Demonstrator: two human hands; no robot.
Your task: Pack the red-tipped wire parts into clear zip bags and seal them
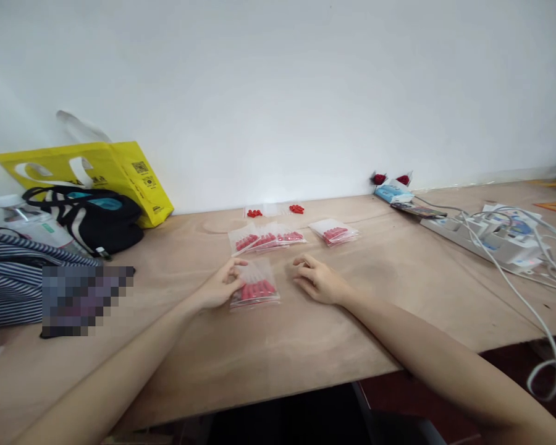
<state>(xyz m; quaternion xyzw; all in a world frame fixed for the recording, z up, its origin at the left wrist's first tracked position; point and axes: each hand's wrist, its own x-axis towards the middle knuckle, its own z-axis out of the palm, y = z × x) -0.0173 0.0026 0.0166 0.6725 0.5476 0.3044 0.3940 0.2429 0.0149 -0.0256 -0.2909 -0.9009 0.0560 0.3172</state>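
Note:
A small clear zip bag (pixel 259 288) with red, tube-shaped pieces lies on the table before me, seemingly on top of another bag. My left hand (pixel 223 284) grips its left edge, fingers curled and the thumb over the plastic. To the right of the bag, my right hand (pixel 322 281) rests on the wood with loosely bent fingers apart and nothing visible in them. Just beyond my hands, a row of overlapping filled bags (pixel 266 238) lies flat. A small stack of similar bags (pixel 334 232) sits to their right.
Two small piles of red pieces (pixel 296 209) lie near the wall. At left are a yellow bag (pixel 139 179), a black bag (pixel 115 216) and a striped cloth item (pixel 9 278). Power strips (pixel 486 244) with white cables (pixel 528 303) occupy the right, one cable hanging over the front edge.

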